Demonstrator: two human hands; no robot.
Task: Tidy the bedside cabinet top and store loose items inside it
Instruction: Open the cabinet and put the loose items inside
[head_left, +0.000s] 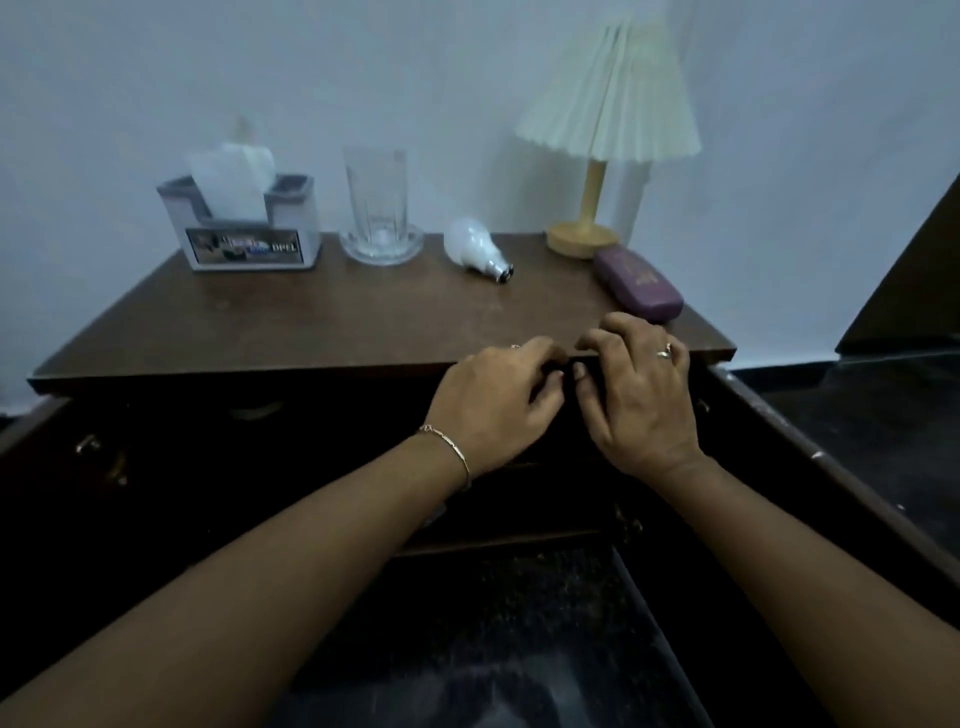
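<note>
The bedside cabinet (363, 322) filled the view, both doors swung open. On its top: lamp (605, 130) at one o'clock, tissue box (244, 228) at eleven, glass (379, 208), purple case (638, 283), loose bulb (475, 247) near twelve. The left hand (493, 405) and right hand (641, 400) curled at the front edge; whether either grip enclosed anything could not be told (dim interior). Recommended: lift the bulb by its globe.

We see a plain pale wall (156, 78) behind everything. Below lies a dark speckled floor (493, 623), and a dark sloping piece of furniture (914, 280) stands at the right edge.
</note>
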